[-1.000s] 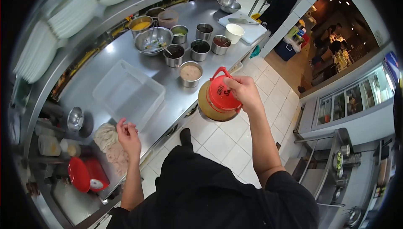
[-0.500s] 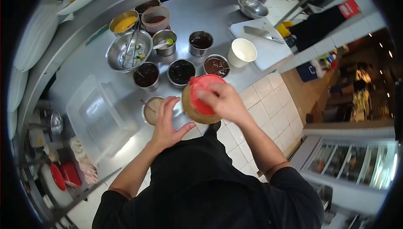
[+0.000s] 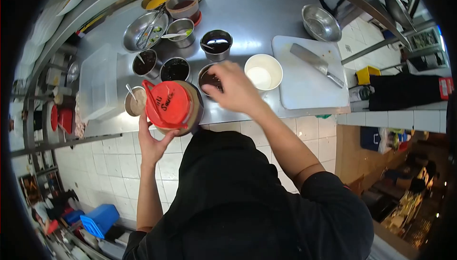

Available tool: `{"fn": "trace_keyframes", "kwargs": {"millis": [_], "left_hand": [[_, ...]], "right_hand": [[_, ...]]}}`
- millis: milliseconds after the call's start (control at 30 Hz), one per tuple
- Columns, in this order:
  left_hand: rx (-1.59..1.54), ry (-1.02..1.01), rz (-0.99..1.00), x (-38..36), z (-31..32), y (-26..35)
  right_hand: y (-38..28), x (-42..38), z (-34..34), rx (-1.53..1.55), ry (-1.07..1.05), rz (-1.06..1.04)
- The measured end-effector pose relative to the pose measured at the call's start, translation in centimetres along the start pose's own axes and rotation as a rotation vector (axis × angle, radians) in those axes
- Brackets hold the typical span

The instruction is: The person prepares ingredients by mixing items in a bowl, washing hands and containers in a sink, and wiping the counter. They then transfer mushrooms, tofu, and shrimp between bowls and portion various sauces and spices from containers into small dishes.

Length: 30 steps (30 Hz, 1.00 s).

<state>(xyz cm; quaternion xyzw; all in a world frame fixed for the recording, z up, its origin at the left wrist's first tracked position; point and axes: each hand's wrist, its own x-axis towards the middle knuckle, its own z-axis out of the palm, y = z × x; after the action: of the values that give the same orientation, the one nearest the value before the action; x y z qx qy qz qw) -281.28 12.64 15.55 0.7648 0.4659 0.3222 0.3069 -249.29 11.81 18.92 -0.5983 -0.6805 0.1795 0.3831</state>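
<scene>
My left hand (image 3: 153, 142) grips a squat jar of brownish sauce (image 3: 194, 112) from below and the left side. The jar's red lid (image 3: 172, 103) has black handwriting ending in "Sauce" and a red loop handle. My right hand (image 3: 233, 90) holds nothing and is apart from the jar, its fingers bent and parted over a metal pot of dark red-brown sauce (image 3: 209, 80). Part of that pot is hidden under the hand. Just left of the jar stands a small pot of beige sauce (image 3: 135, 101) with a spoon in it.
Pots of dark sauce (image 3: 216, 45) and a metal bowl with tongs (image 3: 143, 34) stand further back. Right of my hand are a white tub (image 3: 263, 73) and a cutting board (image 3: 304, 91) bearing a cleaver (image 3: 314, 62). A clear plastic container (image 3: 100, 84) sits at left.
The red-lidded jar has moved left and is now in my left hand. My right hand has let go of its lid and is over the red-brown sauce pot. The view has turned.
</scene>
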Motion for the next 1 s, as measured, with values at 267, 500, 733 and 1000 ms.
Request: {"fn": "trace_keyframes", "kwargs": {"millis": [267, 500, 733, 1000], "left_hand": [[0.219, 0.099, -0.058, -1.0, 1.0, 3.3], [0.220, 0.364, -0.026, -2.2, 2.0, 5.5], [-0.173, 0.378, -0.191, -1.1, 3.4, 6.7], [-0.278, 0.509, -0.183, -1.4, 3.6, 4.8]], "right_hand": [[9.2, -5.8, -4.6, -0.226, 0.161, 0.093], [18.6, -8.0, -7.1, -0.223, 0.328, 0.667], [25.9, -9.4, -5.0, 0.082, 0.317, 0.648], [19.9, -13.3, -13.0, 0.606, 0.867, 0.637]]}}
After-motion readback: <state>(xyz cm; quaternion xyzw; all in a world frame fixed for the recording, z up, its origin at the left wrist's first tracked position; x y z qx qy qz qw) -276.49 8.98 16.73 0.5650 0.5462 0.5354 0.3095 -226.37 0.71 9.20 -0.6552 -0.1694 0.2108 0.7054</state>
